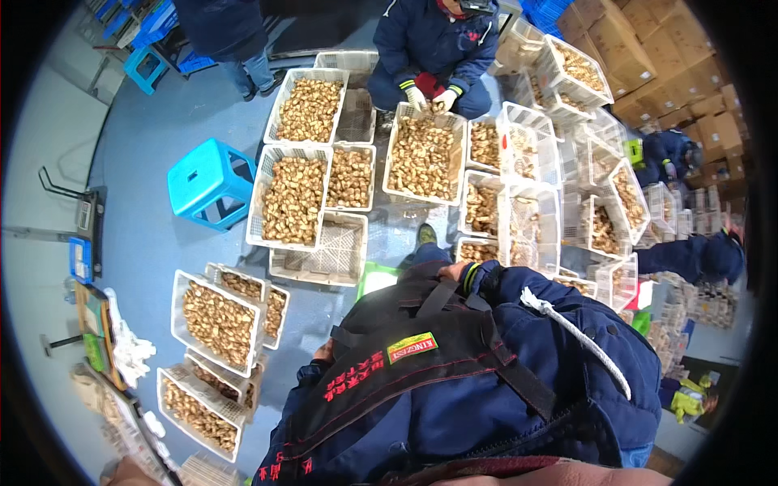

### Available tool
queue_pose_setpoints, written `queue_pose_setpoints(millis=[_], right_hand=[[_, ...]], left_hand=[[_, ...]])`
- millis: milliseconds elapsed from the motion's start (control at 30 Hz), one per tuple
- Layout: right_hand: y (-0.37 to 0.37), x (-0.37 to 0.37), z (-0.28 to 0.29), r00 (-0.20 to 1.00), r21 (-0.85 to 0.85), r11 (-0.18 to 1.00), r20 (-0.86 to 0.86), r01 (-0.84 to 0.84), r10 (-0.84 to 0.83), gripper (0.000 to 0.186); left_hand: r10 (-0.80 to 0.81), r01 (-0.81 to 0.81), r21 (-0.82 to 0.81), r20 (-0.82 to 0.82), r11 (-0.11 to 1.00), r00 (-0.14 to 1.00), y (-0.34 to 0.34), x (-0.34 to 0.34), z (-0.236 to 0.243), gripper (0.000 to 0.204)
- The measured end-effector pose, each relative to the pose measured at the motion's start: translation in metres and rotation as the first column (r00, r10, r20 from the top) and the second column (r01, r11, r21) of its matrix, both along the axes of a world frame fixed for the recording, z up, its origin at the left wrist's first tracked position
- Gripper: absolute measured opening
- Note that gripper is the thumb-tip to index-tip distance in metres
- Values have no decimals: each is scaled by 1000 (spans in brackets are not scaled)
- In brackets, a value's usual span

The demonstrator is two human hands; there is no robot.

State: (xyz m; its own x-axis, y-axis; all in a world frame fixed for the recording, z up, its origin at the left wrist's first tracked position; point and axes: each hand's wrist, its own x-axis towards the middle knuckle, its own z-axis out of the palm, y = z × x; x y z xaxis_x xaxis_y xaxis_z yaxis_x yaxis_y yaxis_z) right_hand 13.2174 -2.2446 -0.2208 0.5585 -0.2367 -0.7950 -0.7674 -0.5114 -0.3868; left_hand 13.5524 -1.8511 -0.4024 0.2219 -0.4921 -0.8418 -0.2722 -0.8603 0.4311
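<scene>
black and edged with red stitching, the apron [421, 360] is spreading across our front, lying over our navy jacket [600, 356], and a white cord [579, 338] is hanging across the right side of that jacket. our right hand [454, 270] is bending at the apron's upper edge, its fingertips hiding, so we cannot tell whether it is pinching the apron. our left hand [326, 350] is peeking out beside the apron's left edge; too little is showing, and we cannot tell whether it is spreading or pressing together. ahead of us, one shoe [427, 234] is resting on the blue floor [130, 202], and past it a white crate [421, 200] is holding a heap of brown pieces [421, 154]. a co-worker [433, 40] is sitting or crouching behind that crate, white-gloved hands [415, 98] handling something small over its far rim. a bright blue stool [194, 174] is standing to our left, near two more filled crates [279, 244]; stacked crates [527, 121] are crowding our right.
</scene>
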Motion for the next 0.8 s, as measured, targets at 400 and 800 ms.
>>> queue_pose_setpoints(millis=[400, 800], right_hand=[[-126, -103, -4, 957, 304, 929, 128, 211, -260, 47], [-165, -98, 9, 913, 446, 859, 187, 251, -363, 60]], left_hand=[[-67, 68, -90, 13, 994, 998, -238, -81, 266, 40], [-434, 619, -532, 443, 578, 785, -280, -54, 303, 39]])
